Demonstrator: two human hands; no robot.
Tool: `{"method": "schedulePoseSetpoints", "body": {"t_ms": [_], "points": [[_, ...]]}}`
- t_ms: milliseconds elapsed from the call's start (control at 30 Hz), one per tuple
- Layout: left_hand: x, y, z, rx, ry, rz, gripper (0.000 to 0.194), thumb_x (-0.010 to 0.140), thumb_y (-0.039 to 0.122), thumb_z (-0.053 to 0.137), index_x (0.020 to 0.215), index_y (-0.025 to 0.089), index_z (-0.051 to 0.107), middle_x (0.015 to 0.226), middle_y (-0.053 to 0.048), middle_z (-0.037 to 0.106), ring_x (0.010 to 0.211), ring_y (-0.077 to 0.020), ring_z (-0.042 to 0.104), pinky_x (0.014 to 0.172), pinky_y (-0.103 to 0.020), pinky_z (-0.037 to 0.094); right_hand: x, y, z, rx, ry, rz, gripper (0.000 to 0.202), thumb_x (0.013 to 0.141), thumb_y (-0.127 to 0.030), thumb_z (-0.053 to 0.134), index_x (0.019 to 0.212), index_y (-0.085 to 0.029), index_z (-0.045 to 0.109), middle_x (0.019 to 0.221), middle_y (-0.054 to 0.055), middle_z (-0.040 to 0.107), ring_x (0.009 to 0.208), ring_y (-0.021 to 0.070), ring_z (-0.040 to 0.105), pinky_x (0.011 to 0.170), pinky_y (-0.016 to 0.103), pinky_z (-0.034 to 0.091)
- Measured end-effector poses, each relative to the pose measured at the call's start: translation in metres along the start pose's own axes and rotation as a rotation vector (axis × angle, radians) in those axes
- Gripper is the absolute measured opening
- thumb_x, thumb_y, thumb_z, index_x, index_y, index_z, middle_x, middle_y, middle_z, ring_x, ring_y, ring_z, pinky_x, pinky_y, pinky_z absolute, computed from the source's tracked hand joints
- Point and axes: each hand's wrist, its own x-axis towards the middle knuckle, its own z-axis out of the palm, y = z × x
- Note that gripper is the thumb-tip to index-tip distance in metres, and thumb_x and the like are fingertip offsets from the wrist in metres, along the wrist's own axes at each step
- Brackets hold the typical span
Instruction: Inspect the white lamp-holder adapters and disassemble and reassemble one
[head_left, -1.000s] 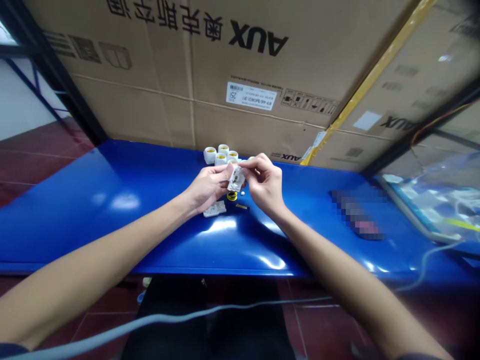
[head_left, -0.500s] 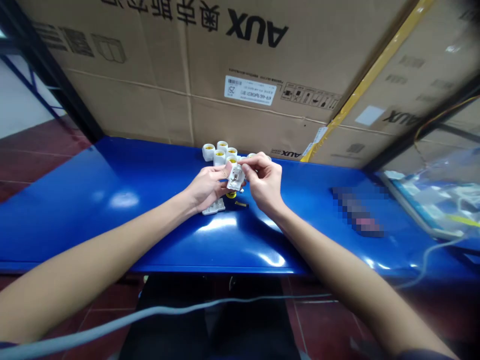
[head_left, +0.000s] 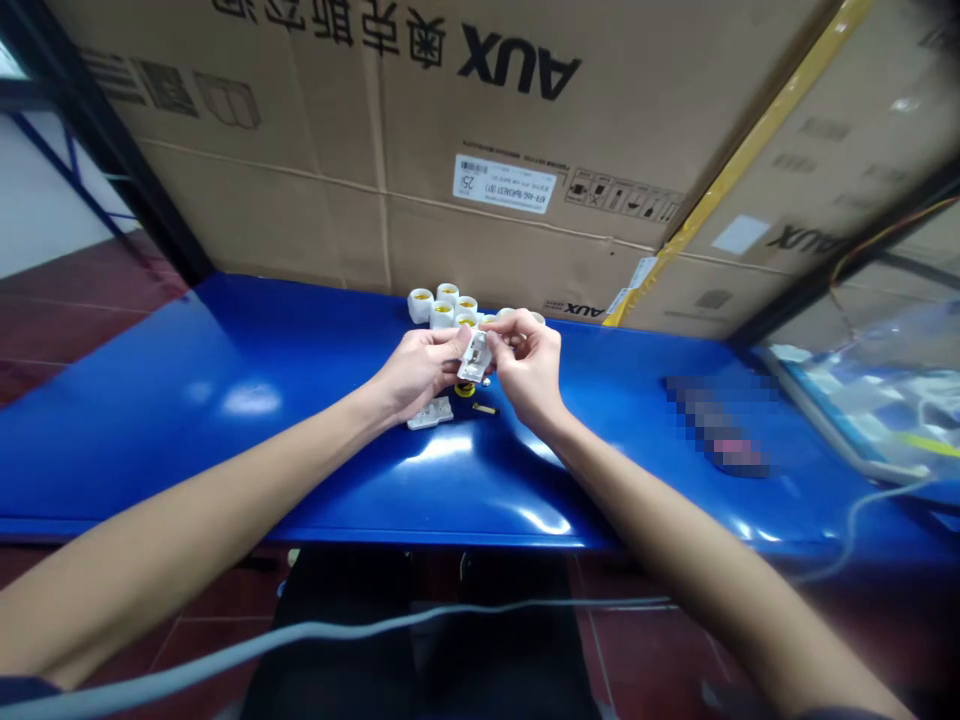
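Between my two hands is a small white plastic housing, its hollow side with small metal-looking parts facing me. My left hand grips it from the left, thumb on its edge. My right hand is closed at its upper right side, thumb and forefinger pinched at the edge; whether a tiny part is between them I cannot make out. Below lie a second white plastic piece, a round yellow and black part and a small dark strip with a yellowish top. Several white cups with yellow insides stand behind my hands.
The blue tabletop runs up against large cardboard boxes. A pixelated dark object lies to the right, near a tray with plastic-wrapped things. A grey cable crosses low in front of me.
The white housing has turned a little in my hands and shifted slightly right. My right hand stays pinched at its upper edge. The view has moved slightly.
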Motion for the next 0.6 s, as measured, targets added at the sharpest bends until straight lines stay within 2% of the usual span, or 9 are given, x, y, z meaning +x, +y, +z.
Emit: {"method": "schedulePoseSetpoints", "body": {"t_ms": [133,233,367,433,500,533,600], "points": [[-0.001,0.005,-0.006,0.022,-0.070,-0.021,0.029,0.096,0.038,0.084,0.097,0.009,0.083,0.091,-0.013,0.081,0.079,-0.0186,0.078,0.077,-0.027,0.063,0.003,-0.001,-0.006,0.127,-0.142,0.077,0.023,0.092,-0.046,0.080,0.092,-0.024,0.071,0.091,0.004,0.070,0.065,0.0165,0.058,0.059,0.035,0.057],[-0.002,0.007,-0.009,0.026,-0.126,-0.042,0.036,0.094,0.044,0.086,0.108,0.010,0.083,0.101,-0.015,0.082,0.088,-0.0215,0.080,0.083,-0.029,0.063,0.007,-0.002,-0.013,0.217,-0.239,0.097,0.035,0.092,-0.057,0.082,0.102,-0.024,0.076,0.095,0.005,0.072,0.064,0.0158,0.058,0.061,0.037,0.059],[-0.001,0.007,-0.012,0.002,-0.191,-0.041,0.045,0.092,0.050,0.088,0.118,0.013,0.082,0.114,-0.016,0.082,0.100,-0.0239,0.079,0.086,-0.029,0.063,0.010,-0.002,-0.016,0.188,-0.247,0.060,0.048,0.091,-0.068,0.079,0.114,-0.025,0.080,0.125,0.008,0.068,0.076,0.0161,0.065,0.066,0.037,0.061],[0.000,0.009,-0.014,-0.011,-0.210,-0.025,0.044,0.092,0.049,0.087,0.120,0.015,0.082,0.120,-0.015,0.081,0.102,-0.0232,0.078,0.086,-0.029,0.064,0.012,0.000,-0.016,0.153,-0.256,0.042,0.054,0.094,-0.071,0.073,0.129,-0.030,0.077,0.132,0.007,0.067,0.078,0.0163,0.066,0.067,0.036,0.060],[0.002,0.013,-0.017,-0.017,-0.200,-0.012,0.044,0.092,0.048,0.087,0.122,0.017,0.083,0.126,-0.014,0.080,0.104,-0.0225,0.078,0.086,-0.029,0.064,0.017,0.002,-0.019,0.097,-0.212,0.031,0.059,0.099,-0.074,0.064,0.141,-0.032,0.070,0.125,0.007,0.071,0.071,0.0149,0.061,0.064,0.034,0.056],[0.002,0.015,-0.019,-0.018,-0.188,-0.002,0.045,0.092,0.050,0.088,0.124,0.018,0.083,0.128,-0.014,0.080,0.106,-0.0227,0.078,0.087,-0.029,0.065,0.020,0.003,-0.022,0.054,-0.167,0.023,0.059,0.102,-0.074,0.060,0.141,-0.031,0.069,0.118,0.006,0.072,0.068,0.0143,0.058,0.062,0.034,0.053],[0.004,0.020,-0.026,-0.019,-0.169,0.035,0.050,0.088,0.054,0.090,0.123,0.018,0.084,0.129,-0.014,0.080,0.112,-0.0249,0.078,0.089,-0.029,0.064,0.028,0.004,-0.032,-0.082,-0.096,-0.007,0.053,0.104,-0.071,0.058,0.120,-0.023,0.075,0.098,0.005,0.073,0.066,0.0143,0.054,0.061,0.032,0.047]]}}
